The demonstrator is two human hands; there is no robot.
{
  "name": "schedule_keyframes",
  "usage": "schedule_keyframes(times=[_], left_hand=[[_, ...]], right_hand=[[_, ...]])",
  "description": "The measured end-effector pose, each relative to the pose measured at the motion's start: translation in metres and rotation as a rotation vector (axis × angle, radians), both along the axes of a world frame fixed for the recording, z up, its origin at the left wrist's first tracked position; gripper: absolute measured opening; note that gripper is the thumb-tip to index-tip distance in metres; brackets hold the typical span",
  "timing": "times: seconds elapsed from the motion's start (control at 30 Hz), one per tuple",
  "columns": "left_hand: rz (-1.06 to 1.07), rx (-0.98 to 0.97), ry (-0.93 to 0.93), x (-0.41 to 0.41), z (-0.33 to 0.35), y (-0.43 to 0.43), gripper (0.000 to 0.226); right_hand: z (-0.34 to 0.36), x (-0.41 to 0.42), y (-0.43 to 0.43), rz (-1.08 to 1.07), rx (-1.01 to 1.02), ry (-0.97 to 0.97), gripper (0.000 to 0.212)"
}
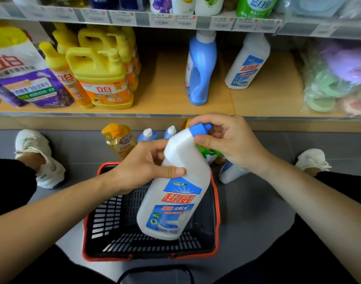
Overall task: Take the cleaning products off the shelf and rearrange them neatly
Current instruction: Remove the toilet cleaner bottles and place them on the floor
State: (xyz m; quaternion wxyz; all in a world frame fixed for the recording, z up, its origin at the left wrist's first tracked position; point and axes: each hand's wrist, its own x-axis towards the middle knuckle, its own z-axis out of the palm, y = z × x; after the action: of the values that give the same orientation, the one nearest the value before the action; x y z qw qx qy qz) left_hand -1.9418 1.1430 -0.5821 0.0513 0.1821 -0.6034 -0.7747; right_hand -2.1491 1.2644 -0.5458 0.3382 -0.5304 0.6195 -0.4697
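Observation:
I hold a white toilet-cleaner bottle (175,197) with a blue cap tilted above a red and black shopping basket (216,203). My left hand (147,165) grips its upper body. My right hand (226,140) pinches the blue cap at its neck. On the wooden shelf (167,93) stand a matching white bottle (247,62), a blue detergent bottle (200,68), yellow dish-soap jugs (101,78) and a purple and white refill bag (24,76).
On the grey floor behind the basket stand a yellow dish-soap bottle (119,140), two blue bottles with white caps (148,135) and a white bottle lying by my right wrist (229,172). Bagged sponges (335,78) fill the shelf's right. My shoes (38,156) flank the basket.

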Motion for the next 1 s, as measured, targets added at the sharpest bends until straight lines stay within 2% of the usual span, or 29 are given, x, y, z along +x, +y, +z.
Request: schedule_keyframes(times=[0.1, 0.2, 0.3, 0.37, 0.5, 0.63, 0.73, 0.87, 0.93, 1.0], left_hand=[[0.055, -0.004, -0.002, -0.001, -0.002, -0.001, 0.046], [0.157, -0.021, -0.007, -0.001, -0.003, -0.003, 0.045], [0.291, -0.043, 0.027, -0.001, 0.002, -0.011, 0.051], [0.375, -0.040, 0.060, -0.002, 0.008, -0.018, 0.047], [0.542, 0.018, 0.133, -0.003, 0.020, -0.032, 0.042], [0.618, 0.084, 0.158, -0.003, 0.027, -0.042, 0.047], [0.622, 0.136, 0.168, -0.003, 0.029, -0.043, 0.054], [0.595, 0.138, 0.139, -0.004, 0.029, -0.049, 0.060], [0.582, 0.058, 0.041, -0.004, 0.028, -0.055, 0.055], [0.599, -0.109, -0.143, -0.001, 0.026, -0.063, 0.048]], right_hand=[[-0.003, 0.003, -0.002, -0.081, 0.010, -0.025, 0.031], [-0.007, -0.002, -0.003, -0.116, 0.066, -0.140, 0.050], [-0.020, -0.009, -0.002, -0.032, 0.219, -0.093, 0.063], [-0.032, -0.008, 0.001, 0.047, 0.333, -0.038, 0.063], [-0.058, 0.010, 0.009, 0.113, 0.461, -0.205, 0.062], [-0.062, 0.020, 0.009, 0.004, 0.364, -0.398, 0.071], [-0.060, 0.024, 0.007, 0.003, 0.324, -0.483, 0.091], [-0.063, 0.029, 0.007, -0.086, 0.195, -0.546, 0.085], [-0.063, 0.027, 0.006, -0.168, 0.132, -0.531, 0.087], [-0.059, 0.022, 0.005, -0.213, 0.070, -0.484, 0.083]])
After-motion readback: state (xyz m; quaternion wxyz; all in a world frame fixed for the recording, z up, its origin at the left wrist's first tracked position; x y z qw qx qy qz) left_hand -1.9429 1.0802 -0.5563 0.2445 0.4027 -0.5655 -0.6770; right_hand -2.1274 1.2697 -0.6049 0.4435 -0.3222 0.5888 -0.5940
